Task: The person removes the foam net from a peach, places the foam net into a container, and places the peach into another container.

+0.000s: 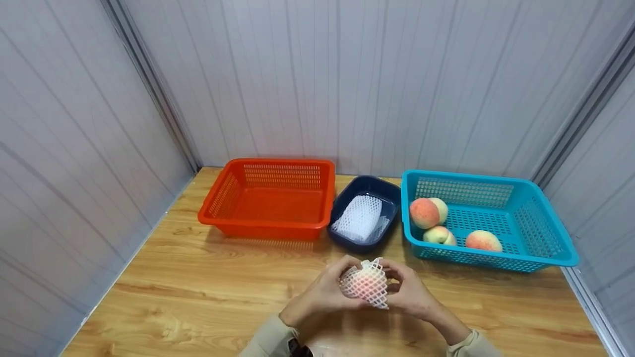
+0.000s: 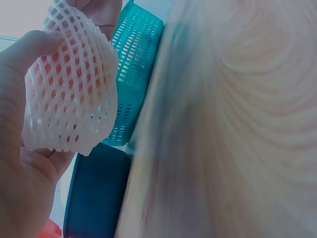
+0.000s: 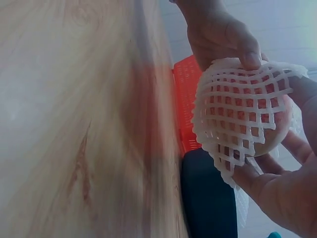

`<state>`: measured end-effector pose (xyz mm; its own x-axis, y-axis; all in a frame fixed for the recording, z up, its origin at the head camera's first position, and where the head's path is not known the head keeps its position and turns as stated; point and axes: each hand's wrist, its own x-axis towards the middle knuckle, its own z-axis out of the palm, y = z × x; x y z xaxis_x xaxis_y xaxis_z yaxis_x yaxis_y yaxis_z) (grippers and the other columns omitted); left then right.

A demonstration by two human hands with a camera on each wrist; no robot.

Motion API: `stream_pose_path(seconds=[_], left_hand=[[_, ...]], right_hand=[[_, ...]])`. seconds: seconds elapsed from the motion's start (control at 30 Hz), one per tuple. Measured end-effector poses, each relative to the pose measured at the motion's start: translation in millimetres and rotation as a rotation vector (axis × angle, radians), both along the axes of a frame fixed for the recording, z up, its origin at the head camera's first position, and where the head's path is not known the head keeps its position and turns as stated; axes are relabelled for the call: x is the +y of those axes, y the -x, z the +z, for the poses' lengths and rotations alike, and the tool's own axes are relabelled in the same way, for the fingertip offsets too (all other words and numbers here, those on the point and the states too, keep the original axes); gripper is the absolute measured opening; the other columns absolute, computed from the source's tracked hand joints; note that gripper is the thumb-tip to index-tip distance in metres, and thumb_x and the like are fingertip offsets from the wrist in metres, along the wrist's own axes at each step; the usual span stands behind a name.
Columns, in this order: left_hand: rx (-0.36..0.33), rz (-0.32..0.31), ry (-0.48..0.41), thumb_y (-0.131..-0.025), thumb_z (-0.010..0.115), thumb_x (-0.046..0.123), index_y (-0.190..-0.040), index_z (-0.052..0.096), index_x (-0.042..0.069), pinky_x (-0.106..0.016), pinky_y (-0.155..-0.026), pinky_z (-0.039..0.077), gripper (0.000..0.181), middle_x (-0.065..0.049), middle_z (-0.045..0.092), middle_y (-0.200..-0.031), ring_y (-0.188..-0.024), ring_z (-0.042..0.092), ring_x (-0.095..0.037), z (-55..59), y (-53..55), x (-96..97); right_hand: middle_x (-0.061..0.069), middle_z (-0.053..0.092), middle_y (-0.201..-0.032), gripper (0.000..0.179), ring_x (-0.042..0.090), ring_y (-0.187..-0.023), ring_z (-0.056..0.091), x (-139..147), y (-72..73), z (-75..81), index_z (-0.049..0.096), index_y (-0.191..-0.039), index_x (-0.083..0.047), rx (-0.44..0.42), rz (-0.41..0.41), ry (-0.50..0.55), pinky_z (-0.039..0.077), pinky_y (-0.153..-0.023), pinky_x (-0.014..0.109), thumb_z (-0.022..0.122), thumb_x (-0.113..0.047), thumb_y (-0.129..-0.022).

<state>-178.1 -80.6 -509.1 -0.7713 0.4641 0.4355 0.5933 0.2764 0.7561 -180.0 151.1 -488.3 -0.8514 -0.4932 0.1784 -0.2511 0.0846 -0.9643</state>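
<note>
A pink and pale yellow peach (image 3: pixel 278 130) sits partly inside a white foam fruit net (image 1: pixel 369 283), held above the table between both hands. My left hand (image 1: pixel 327 288) grips the netted peach from the left, its thumb pressing on the mesh in the left wrist view. From the other side, my right hand (image 1: pixel 411 292) holds the net, with thumb and fingers at its edges. Bare peach skin shows past the mesh on the right hand's side in the right wrist view. The palms are partly hidden behind the net.
Behind the hands stands a dark blue basin (image 1: pixel 342 240) with flat white foam nets (image 1: pixel 361 218) in it. An orange-red basket (image 1: pixel 268 230) is to its left. On the right, a turquoise basket (image 1: pixel 545 238) holds several peaches (image 1: pixel 424 213). Panelled walls (image 1: pixel 317 89) enclose the wooden table (image 1: pixel 198 292).
</note>
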Motion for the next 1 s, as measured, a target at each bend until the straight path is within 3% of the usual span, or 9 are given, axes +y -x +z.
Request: stream_pose_path(seconds=[0.43,0.6,0.77,0.9,1.0], left_hand=[[0.041,0.011,0.019,-0.071,0.086,0.035,-0.119,0.052,0.018,-0.030,-0.090,0.048,0.062,0.005,0.058,-0.117,-0.105,0.055,-0.012,-0.7,-0.3,2.6],[0.038,0.007,0.014,-0.072,0.086,0.027,-0.120,0.056,0.016,-0.030,-0.090,0.048,0.058,0.003,0.060,-0.119,-0.106,0.057,-0.012,1.7,3.7,-0.4],[0.088,0.001,-0.013,-0.071,0.087,0.016,-0.117,0.061,0.009,-0.029,-0.090,0.049,0.053,-0.003,0.065,-0.115,-0.104,0.060,-0.013,3.9,7.9,-0.7],[0.124,-0.021,-0.087,-0.070,0.084,0.000,-0.111,0.063,-0.001,-0.029,-0.085,0.052,0.046,-0.012,0.068,-0.107,-0.098,0.063,-0.016,14.1,3.7,0.6],[0.098,-0.035,-0.141,-0.070,0.080,-0.010,-0.109,0.061,-0.006,-0.030,-0.082,0.053,0.043,-0.016,0.068,-0.104,-0.095,0.064,-0.017,26.5,-2.2,1.1]], right_hand=[[0.016,0.059,-0.105,0.065,0.024,-0.091,0.059,2,3.0,2.0,0.058,-0.120,0.005,0.060,-0.041,-0.005,0.056,-0.074,0.037,0.088,-0.003,-0.064],[0.014,0.059,-0.106,0.061,0.030,-0.093,0.057,7,7.6,3.6,0.059,-0.119,0.001,0.075,-0.053,-0.028,0.055,-0.075,0.034,0.087,-0.004,-0.064],[0.013,0.059,-0.109,0.063,0.035,-0.098,0.056,14,10.5,5.8,0.059,-0.121,-0.003,0.064,-0.068,-0.043,0.053,-0.081,0.034,0.087,-0.005,-0.065],[0.014,0.059,-0.110,0.062,0.032,-0.099,0.057,16,10.7,7.7,0.058,-0.121,-0.003,0.075,-0.068,-0.027,0.053,-0.081,0.035,0.084,0.000,-0.065],[0.016,0.059,-0.110,0.061,0.032,-0.098,0.057,16,10.4,8.9,0.057,-0.121,-0.001,0.089,-0.063,-0.008,0.054,-0.080,0.037,0.081,0.005,-0.065]])
